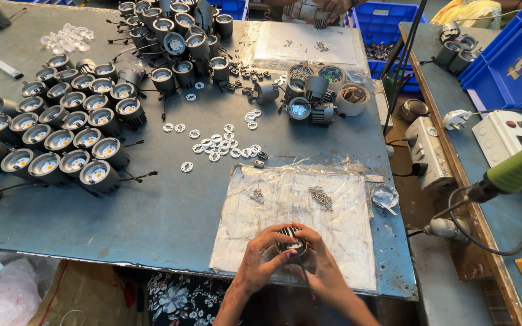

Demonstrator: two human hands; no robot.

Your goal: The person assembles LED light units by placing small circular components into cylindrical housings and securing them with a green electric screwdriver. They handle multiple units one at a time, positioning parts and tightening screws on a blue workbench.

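1. Only one view exists: a head-worn camera, looking steeply down and forward over the grey worktable (170, 205).
2. It sits at the table's near edge, closest to the left hand (260, 261) and right hand (320, 265) at bottom centre.
3. It faces the far side, reaching the blue crates (388, 24) and a second bench (448, 121) at right.
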